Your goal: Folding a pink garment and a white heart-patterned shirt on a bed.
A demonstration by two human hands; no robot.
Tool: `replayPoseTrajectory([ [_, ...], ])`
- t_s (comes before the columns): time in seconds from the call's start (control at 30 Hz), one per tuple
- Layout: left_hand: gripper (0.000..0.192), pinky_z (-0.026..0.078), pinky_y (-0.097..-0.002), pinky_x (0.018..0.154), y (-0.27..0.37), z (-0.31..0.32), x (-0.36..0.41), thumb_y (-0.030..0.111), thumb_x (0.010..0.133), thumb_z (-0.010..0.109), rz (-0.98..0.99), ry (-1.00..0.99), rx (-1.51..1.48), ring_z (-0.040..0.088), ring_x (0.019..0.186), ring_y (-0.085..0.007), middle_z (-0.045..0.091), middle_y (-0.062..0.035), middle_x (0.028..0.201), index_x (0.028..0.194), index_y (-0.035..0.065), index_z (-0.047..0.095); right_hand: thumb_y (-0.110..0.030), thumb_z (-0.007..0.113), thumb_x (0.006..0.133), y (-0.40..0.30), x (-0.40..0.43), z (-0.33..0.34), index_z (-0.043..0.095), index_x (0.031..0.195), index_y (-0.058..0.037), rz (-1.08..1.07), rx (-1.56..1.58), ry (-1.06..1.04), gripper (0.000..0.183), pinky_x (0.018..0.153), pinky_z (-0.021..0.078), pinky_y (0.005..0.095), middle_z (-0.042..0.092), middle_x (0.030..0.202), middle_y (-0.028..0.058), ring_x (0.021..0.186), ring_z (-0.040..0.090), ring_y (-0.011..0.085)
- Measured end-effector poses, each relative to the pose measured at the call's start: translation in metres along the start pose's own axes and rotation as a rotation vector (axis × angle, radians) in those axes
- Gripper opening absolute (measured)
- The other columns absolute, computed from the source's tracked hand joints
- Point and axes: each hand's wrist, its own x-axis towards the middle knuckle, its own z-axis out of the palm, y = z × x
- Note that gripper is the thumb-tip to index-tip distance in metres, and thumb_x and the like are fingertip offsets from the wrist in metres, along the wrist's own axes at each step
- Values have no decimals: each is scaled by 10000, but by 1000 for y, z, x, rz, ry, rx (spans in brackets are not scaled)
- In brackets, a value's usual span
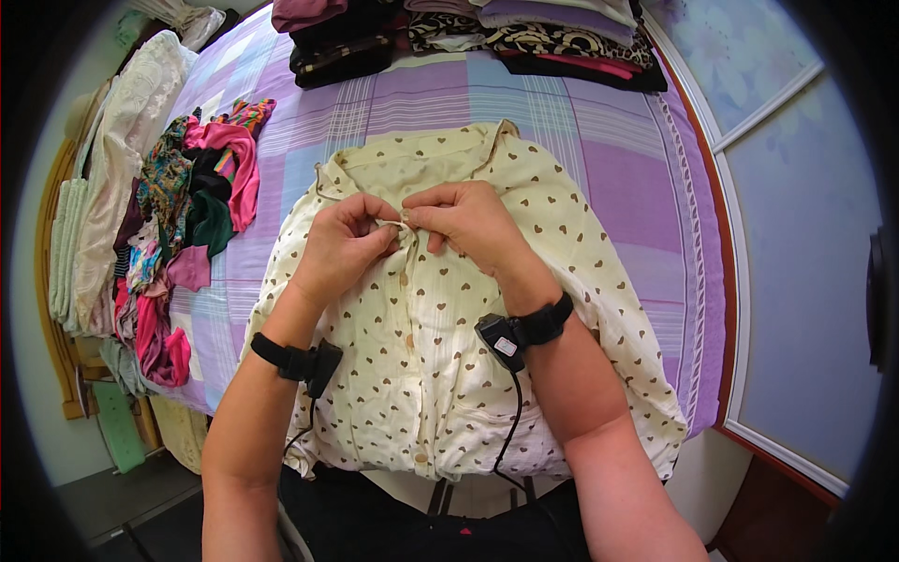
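Note:
A cream button-front shirt with brown hearts [442, 316] lies front up on the bed, its collar away from me. My left hand [351, 242] pinches the front edge just below the collar between thumb and fingers. Meeting it there, my right hand [460, 221] grips the other side of the placket, thumb and forefinger closed near a small button that is mostly hidden. Lower down the front, a tan button [421, 458] shows near the hem. Each wrist wears a black strap with a small cabled device.
A purple and blue plaid bedspread [632, 183] lies beneath the shirt. Folded clothes [576, 46] are stacked at the far edge. Loose, crumpled garments [204, 175] lie at the left. A sliding door with a white frame [727, 281] borders the bed's right side.

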Motion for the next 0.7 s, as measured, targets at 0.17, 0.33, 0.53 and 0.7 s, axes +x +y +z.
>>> replayPoseTrajectory([
  [0.17, 153, 545, -202, 676, 0, 1, 1, -23, 901, 700, 11, -9, -27, 657, 729, -53, 700, -22, 876, 1051, -24, 666, -97, 777, 860, 0, 1, -1, 742, 1101, 81, 4, 38, -10, 301, 520, 466, 226, 738, 873, 94, 582, 629, 106],
  [0.33, 181, 520, -193, 640, 3, 0, 2, -1, 889, 734, -30, -23, 33, 635, 693, -47, 689, -11, 850, 1057, -20, 672, -100, 766, 855, 2, 2, -1, 746, 1083, 76, 0, 41, -5, 289, 505, 472, 231, 738, 842, 92, 578, 644, 106],
  [0.53, 180, 520, -203, 635, 15, -3, 4, 47, 902, 742, -186, -38, -186, 647, 686, -61, 708, -14, 880, 1066, 7, 678, -105, 750, 847, -3, -1, -1, 759, 1048, 66, 16, -4, 12, 264, 484, 477, 233, 733, 811, 85, 573, 659, 107],
  [0.7, 177, 525, -217, 647, 19, -12, 12, 63, 899, 747, -245, -90, -156, 646, 688, -77, 708, -16, 900, 1057, 7, 689, -117, 742, 849, 0, 1, 0, 766, 1053, 49, 16, 7, -1, 264, 471, 457, 223, 731, 800, 74, 572, 657, 102],
])
